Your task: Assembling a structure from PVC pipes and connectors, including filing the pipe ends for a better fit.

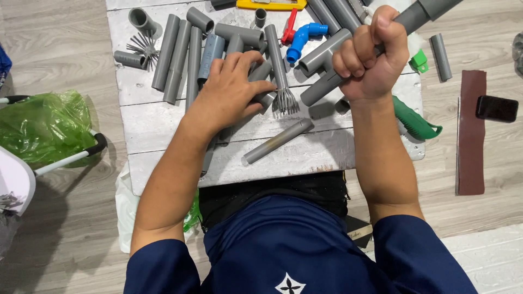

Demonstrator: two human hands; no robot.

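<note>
The pipes (175,51) and tee (327,65) are matt grey plastic, smooth. The elbow (303,38) is glossy blue plastic. The surface (163,122) is whitewashed wood, rough and worn. The floor (65,60) is pale wood-grain plank. The bag (46,125) is glossy green film. The brown strip (471,133) looks gritty, like sandpaper.

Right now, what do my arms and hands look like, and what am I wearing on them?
Both hands, left hand and right hand, are bare: no gloves, rings or watch show. The forearms are uncovered. Short navy blue sleeves end above the elbows, part of a navy shirt with a small white emblem.
</note>
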